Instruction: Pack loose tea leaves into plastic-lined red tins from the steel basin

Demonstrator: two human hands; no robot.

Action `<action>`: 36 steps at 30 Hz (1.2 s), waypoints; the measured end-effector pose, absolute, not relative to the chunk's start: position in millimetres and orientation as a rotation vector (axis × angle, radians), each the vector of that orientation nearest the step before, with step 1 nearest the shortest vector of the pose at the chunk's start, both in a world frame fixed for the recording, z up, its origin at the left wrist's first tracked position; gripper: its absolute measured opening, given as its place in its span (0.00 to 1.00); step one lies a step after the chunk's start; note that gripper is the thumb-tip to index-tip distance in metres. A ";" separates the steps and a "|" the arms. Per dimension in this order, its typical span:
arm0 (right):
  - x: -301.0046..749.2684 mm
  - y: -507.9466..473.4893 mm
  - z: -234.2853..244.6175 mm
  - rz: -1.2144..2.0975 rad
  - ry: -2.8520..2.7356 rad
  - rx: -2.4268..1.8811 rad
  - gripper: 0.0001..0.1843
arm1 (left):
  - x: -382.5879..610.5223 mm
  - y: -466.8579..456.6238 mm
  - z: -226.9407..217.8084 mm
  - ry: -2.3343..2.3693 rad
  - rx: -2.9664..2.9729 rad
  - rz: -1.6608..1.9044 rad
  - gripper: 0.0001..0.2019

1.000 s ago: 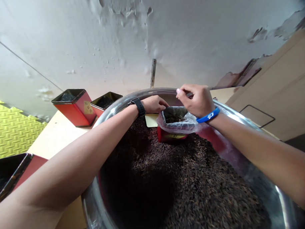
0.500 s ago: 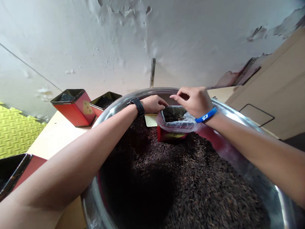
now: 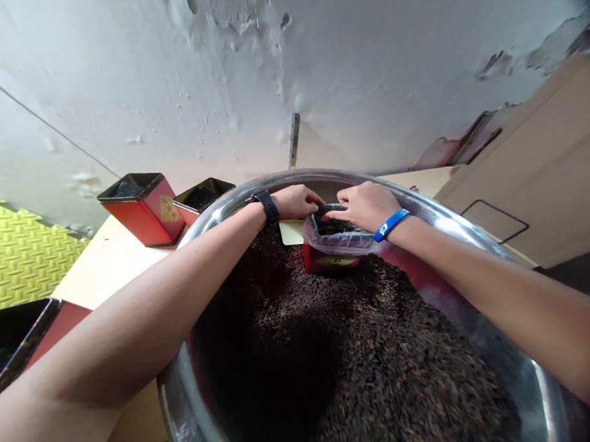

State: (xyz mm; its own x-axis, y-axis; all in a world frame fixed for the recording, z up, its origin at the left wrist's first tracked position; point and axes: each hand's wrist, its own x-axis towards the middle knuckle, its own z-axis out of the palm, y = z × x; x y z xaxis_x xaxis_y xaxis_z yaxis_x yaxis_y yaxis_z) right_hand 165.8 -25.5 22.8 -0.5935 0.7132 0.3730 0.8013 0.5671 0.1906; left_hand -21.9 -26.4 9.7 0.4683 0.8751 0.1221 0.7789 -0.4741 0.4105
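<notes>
A small red tin (image 3: pixel 313 259) with a clear plastic bag (image 3: pixel 344 245) lining it stands on dark loose tea leaves (image 3: pixel 401 346) in a big metal basin (image 3: pixel 172 386). The bag's edge folds out over the tin's rim, and dark leaf shows inside. My left hand (image 3: pixel 297 200), with a black watch at the wrist, pinches the bag's left edge. From the right, my right hand (image 3: pixel 369 207), wearing a blue wristband, reaches over the tin's opening with fingers curled and thumb and forefinger low in the mouth. Whatever sits between those fingertips is hidden.
A pale flat piece (image 3: pixel 291 233) lies left of the tin. Outside the basin, two red tins (image 3: pixel 152 216) (image 3: pixel 186 216) stand on the light table (image 3: pixel 103 260), and another tin (image 3: pixel 57 326) is nearer left. Behind rises a peeling wall (image 3: pixel 222 88); a beige panel (image 3: pixel 530 167) stands right.
My right hand has come down and left, from above the tin's right rim to its opening. The left hand has stayed at the bag's edge.
</notes>
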 end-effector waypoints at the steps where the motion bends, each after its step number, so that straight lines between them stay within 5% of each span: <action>1: 165.8 -25.1 22.1 -0.502 -2.543 -1.249 0.28 | -21.7 -26.7 9.8 1.409 2.423 0.458 0.19; 8: 162.0 -40.0 22.3 -0.493 -2.520 -1.018 0.27 | -19.9 -30.2 11.9 1.447 2.401 0.468 0.17; 17: 138.2 -115.1 21.4 -0.274 -2.863 0.076 0.23 | -15.3 -36.2 12.9 1.494 2.330 0.482 0.18; 24: 135.0 -123.8 -37.3 0.232 -3.250 -0.046 0.50 | -16.8 -35.4 12.1 1.491 2.321 0.483 0.19; 28: 136.2 -130.7 -59.4 0.449 -3.462 -0.138 0.58 | -16.9 -34.7 11.9 1.489 2.314 0.482 0.19; 36: 129.4 -137.6 -60.8 0.252 -3.465 -0.077 0.42 | -16.3 -34.1 10.6 1.477 2.289 0.520 0.19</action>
State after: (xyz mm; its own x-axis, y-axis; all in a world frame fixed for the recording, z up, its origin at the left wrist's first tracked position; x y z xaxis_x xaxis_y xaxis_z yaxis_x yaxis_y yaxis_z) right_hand 129.4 -137.6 -60.8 -0.9441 0.0191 -0.3291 0.0664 0.9889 -0.1333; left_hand -16.3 -34.1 10.6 0.3840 0.9170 0.1076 0.7821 -0.3850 0.4900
